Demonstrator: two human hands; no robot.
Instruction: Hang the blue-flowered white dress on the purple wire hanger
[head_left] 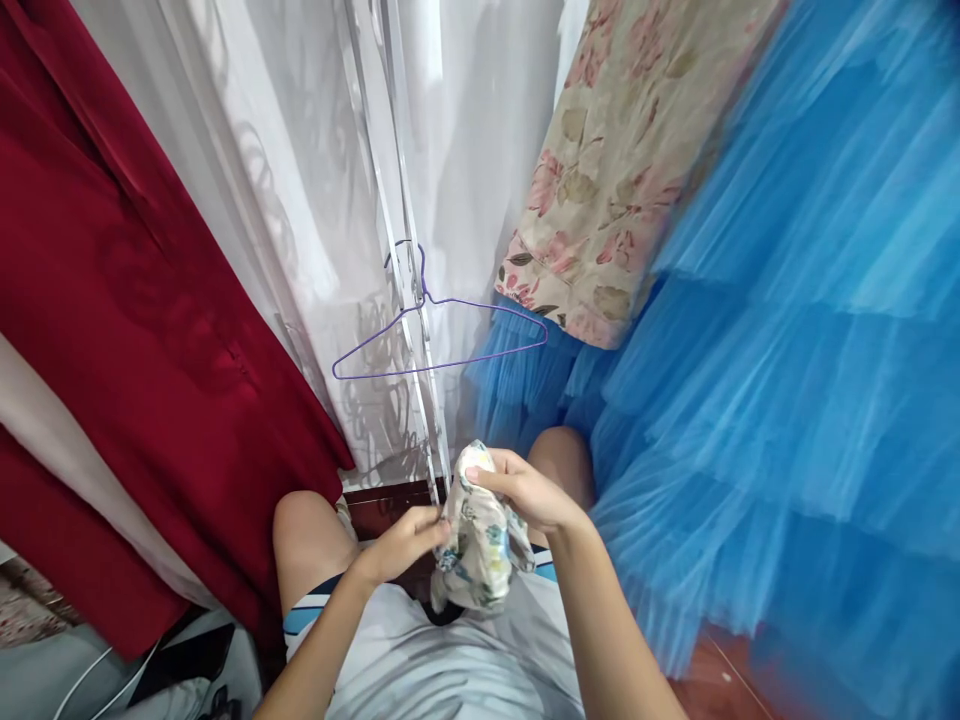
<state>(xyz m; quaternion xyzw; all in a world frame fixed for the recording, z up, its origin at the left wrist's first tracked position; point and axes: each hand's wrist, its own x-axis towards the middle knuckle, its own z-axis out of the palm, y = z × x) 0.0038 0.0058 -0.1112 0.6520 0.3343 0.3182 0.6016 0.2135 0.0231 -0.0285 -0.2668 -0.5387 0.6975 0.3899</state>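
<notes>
A bunched white cloth with a blue, green and yellow floral print (480, 545) hangs between my hands, above my lap. My right hand (517, 487) grips its upper part, the thumb pressed on top. At the cloth's left edge my left hand (415, 540) is closed, thumb and fingers pinching the fabric. Which kind of garment or piece the cloth is, I cannot make out, since it is folded together. Ahead of the hands a thin purple wire hanger (450, 366) hangs bare on a white metal upright (401, 190).
Red fabric (172, 330) hangs at the left beside a white curtain (300, 200). To the right hang a beige floral cloth (600, 190) and a tiered blue tulle skirt (787, 380). A white cable (82, 680) and a dark flat object (184, 660) lie lower left.
</notes>
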